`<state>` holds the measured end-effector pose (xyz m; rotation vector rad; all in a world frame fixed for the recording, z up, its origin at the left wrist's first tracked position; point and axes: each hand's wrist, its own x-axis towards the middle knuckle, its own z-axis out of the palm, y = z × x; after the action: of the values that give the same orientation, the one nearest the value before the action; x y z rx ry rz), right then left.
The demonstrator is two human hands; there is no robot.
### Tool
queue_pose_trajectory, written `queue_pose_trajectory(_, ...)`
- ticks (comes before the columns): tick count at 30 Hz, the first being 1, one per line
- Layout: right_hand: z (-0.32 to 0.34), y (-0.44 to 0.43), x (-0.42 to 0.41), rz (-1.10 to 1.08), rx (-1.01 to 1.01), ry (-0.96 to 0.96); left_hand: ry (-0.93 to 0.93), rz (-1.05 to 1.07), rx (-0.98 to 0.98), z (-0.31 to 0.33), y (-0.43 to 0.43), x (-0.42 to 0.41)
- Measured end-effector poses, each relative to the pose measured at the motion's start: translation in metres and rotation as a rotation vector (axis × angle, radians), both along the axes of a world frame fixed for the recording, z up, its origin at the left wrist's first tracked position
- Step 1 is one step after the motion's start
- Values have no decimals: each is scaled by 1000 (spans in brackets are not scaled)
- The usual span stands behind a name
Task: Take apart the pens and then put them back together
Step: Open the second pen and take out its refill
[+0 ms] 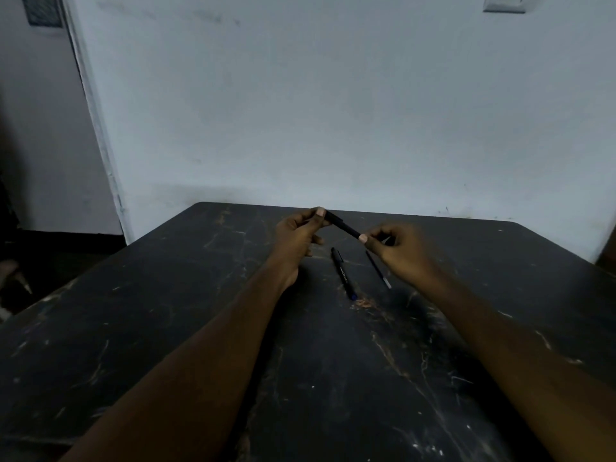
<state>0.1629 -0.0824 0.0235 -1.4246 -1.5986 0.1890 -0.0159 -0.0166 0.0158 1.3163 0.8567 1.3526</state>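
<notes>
Head view: left hand [296,238] and right hand [396,248] pinch opposite ends of black pen [343,226].

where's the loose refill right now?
Head view: the thin refill lies on the black table, right of the capped pen and just below the right hand, not held.

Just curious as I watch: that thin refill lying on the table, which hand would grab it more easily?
Probably the right hand. The refill lies just under it, while the left hand is farther off, beyond the whole pen. Both hands pinch the barrel, so the right must let go first.
</notes>
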Motion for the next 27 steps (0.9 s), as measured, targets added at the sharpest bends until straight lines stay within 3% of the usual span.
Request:
queue_pose_trajectory(9,1,-3,-8,49,-16,3,78,8,53,2,-3,-1)
queue_pose_trajectory(14,11,-4,8,-133,-22,200,136,-2,95,4,-7,2)
queue_pose_trajectory(16,14,-5,20,-217,23,205,238,17,108,0,-4,2)
queue_pose_trajectory(19,11,-3,34,-280,-86,241,435,74,162,-6,-2,5)
queue_pose_trajectory(27,-6,3,47,-456,-324,-87,874,49,249,-13,-2,7)
